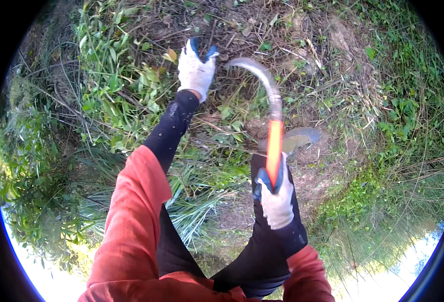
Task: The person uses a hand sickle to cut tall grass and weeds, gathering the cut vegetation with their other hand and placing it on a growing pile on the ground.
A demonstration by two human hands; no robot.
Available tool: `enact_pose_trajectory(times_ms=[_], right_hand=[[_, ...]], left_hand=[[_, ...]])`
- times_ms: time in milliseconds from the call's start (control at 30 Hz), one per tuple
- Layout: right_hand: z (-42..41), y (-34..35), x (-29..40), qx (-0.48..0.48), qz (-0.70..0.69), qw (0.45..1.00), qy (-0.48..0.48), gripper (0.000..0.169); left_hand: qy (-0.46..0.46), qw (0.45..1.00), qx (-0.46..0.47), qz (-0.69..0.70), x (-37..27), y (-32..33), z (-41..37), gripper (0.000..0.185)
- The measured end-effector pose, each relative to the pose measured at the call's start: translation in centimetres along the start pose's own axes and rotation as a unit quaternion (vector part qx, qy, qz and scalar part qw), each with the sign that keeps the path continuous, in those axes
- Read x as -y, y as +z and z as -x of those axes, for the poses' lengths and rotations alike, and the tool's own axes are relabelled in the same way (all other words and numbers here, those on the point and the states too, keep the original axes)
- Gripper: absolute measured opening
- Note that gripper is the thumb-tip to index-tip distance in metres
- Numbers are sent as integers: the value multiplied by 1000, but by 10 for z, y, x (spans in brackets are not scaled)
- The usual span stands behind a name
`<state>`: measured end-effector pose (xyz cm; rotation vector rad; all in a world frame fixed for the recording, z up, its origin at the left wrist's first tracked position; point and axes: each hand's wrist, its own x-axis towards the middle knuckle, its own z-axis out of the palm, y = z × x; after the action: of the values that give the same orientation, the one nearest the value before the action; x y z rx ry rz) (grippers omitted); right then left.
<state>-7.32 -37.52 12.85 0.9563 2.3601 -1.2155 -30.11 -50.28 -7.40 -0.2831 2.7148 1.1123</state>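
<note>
My right hand [277, 200], in a white glove with blue-coated fingers, is closed around the orange handle of a sickle [274, 145]. The sickle's curved metal blade [264, 73] extends away from me, and its tip bends left towards my other hand. My left hand [198, 68], gloved the same way, is stretched out over the ground with thumb and finger spread; I see nothing held in it. Leafy green plants [146, 81] stand just left of that hand. Dry stems and loose leaves lie on the soil around the blade.
My shoe [301, 139] is on bare soil right of the sickle handle. Long grass blades [197, 207] lie between my legs. Dense bushes [37, 162] rise at the left, low green plants [406, 113] grow at the right, and cut dry stalks [361, 94] cover the slope.
</note>
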Motion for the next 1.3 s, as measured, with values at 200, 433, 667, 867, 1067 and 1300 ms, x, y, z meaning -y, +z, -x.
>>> enact_pose_trajectory(times_ms=[200, 433, 667, 867, 1067, 1300], right_hand=[[35, -29, 6, -177, -266, 917, 239, 51], [17, -46, -18, -101, -149, 972, 150, 58], [-32, -58, -30, -92, 14, 996, -5, 63], [-44, 34, -88, -157, 118, 980, 26, 69], [121, 98, -86, -89, -92, 945, 300, 64], [26, 93, -30, -33, -190, 949, 250, 65]], left_hand=[[136, 988, 66, 14, -88, 90, 82, 122], [-51, 971, 229, 43, -68, 116, 46, 32], [-119, 881, 447, 97, -45, 105, 9, 35], [-170, 791, 486, 330, -48, 72, 9, 18], [-20, 891, 410, -193, 68, -42, 27, 26], [185, 917, 226, -273, 34, -49, 73, 75]])
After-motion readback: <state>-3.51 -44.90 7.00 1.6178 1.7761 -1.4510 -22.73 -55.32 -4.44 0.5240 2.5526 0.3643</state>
